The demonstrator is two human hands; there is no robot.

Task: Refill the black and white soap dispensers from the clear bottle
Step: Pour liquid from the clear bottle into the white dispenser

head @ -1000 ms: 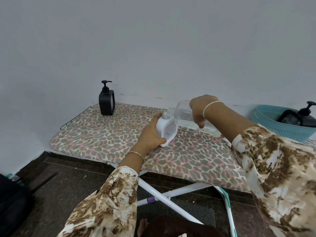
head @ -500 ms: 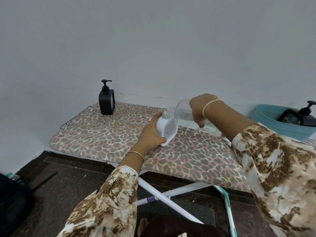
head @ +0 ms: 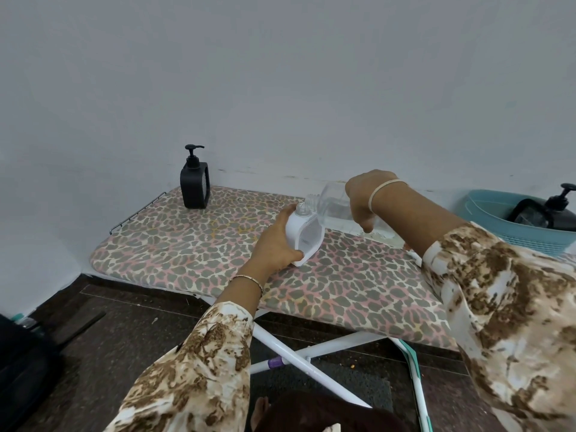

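A white soap dispenser (head: 307, 236) without its pump stands slightly tilted on the leopard-print ironing board (head: 193, 244), gripped from the left by my left hand (head: 276, 243). My right hand (head: 363, 194) holds the clear bottle (head: 332, 204) tipped on its side, its mouth right at the white dispenser's open neck. A black soap dispenser (head: 194, 185) with its pump on stands upright at the board's far left corner, apart from both hands.
A teal basket (head: 495, 222) at the far right holds another black pump dispenser (head: 558, 210). The white wall runs close behind the board. Below are the board's white legs (head: 299, 363), dark floor, and a black bag (head: 21, 366) at lower left.
Hardly anything differs; both hands keep their grips and the clear bottle stays tipped at the white dispenser's neck.
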